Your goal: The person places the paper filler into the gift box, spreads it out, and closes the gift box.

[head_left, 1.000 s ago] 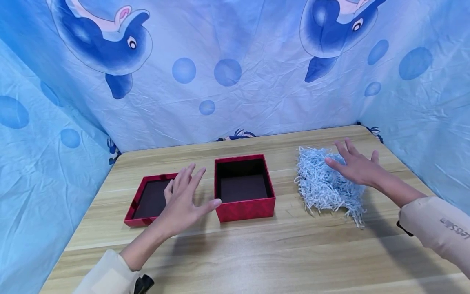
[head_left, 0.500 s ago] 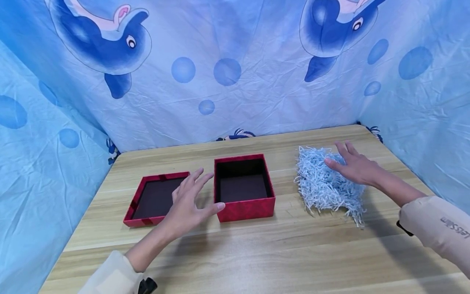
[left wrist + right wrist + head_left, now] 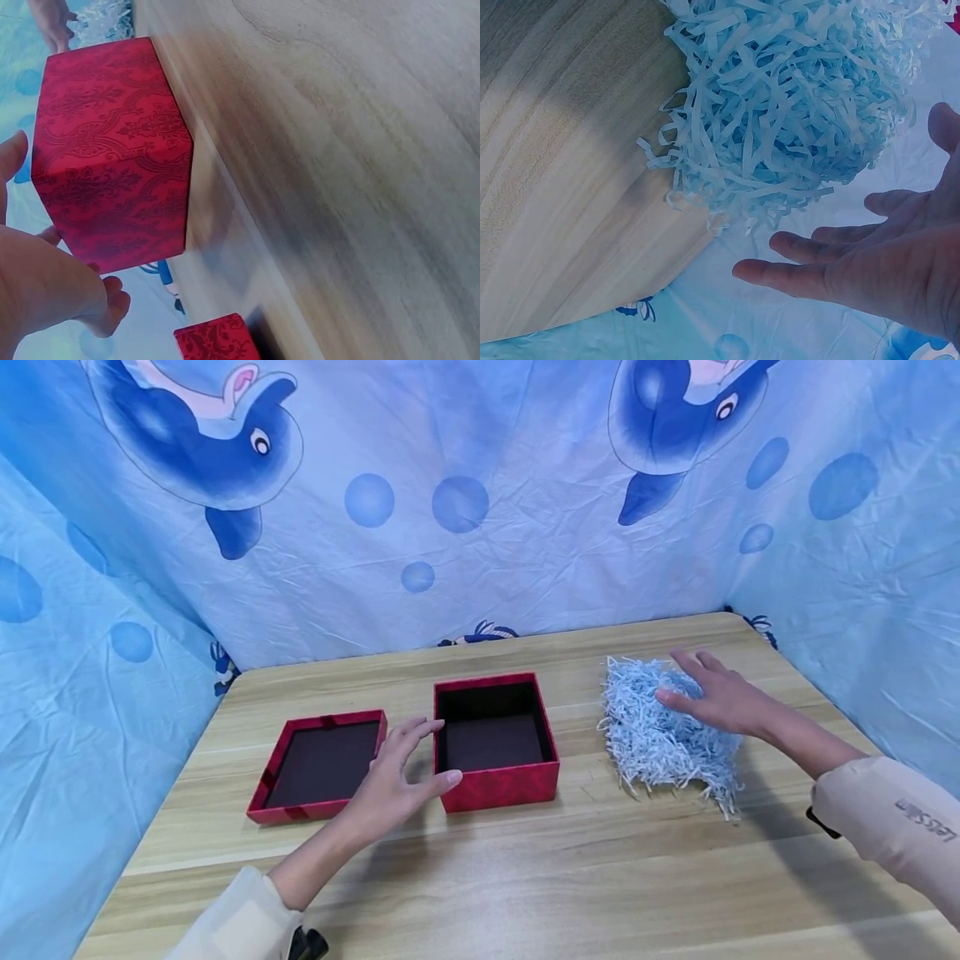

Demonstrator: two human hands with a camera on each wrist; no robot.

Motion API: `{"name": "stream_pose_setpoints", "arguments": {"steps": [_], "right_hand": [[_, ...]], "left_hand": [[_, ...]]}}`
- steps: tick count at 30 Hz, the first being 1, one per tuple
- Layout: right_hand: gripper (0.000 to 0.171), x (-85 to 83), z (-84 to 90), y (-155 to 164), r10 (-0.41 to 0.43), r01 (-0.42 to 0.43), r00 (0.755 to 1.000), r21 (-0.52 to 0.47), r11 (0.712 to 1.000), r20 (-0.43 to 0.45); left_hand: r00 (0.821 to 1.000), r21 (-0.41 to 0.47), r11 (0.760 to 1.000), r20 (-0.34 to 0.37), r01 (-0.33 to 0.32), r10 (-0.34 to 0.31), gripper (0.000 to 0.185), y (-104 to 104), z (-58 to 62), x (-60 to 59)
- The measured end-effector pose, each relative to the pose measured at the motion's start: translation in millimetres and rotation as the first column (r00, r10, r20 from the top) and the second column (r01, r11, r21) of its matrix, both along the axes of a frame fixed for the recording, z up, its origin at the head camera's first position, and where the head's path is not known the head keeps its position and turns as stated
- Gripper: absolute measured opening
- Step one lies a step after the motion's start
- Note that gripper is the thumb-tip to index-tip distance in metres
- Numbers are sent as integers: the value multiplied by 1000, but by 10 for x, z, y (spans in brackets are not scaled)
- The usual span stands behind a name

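On the pale wooden table (image 3: 525, 877), spread fingers are held beside the open red patterned cardboard box (image 3: 497, 743) by the left hand (image 3: 393, 777) and over the pale blue shredded paper pile (image 3: 660, 739), right of the box, by the right hand (image 3: 720, 697).

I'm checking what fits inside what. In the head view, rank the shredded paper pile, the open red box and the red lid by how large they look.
1. Shredded paper pile, the widest spread.
2 and 3. Open red box and red lid: their outlines look about alike, so I won't rank them; the box is clearly taller.
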State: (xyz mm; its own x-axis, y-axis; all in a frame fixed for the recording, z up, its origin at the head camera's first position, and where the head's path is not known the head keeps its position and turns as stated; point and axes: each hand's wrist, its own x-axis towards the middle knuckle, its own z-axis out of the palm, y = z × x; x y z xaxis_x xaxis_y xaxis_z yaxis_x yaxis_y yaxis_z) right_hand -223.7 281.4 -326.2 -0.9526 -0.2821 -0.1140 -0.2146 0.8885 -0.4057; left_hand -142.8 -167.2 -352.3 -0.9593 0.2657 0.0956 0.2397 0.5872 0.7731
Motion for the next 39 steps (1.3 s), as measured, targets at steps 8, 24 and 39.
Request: {"name": "stream_pose_setpoints", "arguments": {"steps": [8,24,39], "right_hand": [[90,-20,-12,-10,46,-47,998,-36,998,-39],[101,-74,-136,5,98,-87,993,-145,986,70],[115,-52,-336,-78,121,-111,990,-123,986,76]], "left_hand": [[998,134,991,62,8,-17,70,13,-29,-34],[981,279,960,193,-30,-26,68,37,-55,-40],[975,255,966,221,-38,-20,69,31,-51,-38]]}}
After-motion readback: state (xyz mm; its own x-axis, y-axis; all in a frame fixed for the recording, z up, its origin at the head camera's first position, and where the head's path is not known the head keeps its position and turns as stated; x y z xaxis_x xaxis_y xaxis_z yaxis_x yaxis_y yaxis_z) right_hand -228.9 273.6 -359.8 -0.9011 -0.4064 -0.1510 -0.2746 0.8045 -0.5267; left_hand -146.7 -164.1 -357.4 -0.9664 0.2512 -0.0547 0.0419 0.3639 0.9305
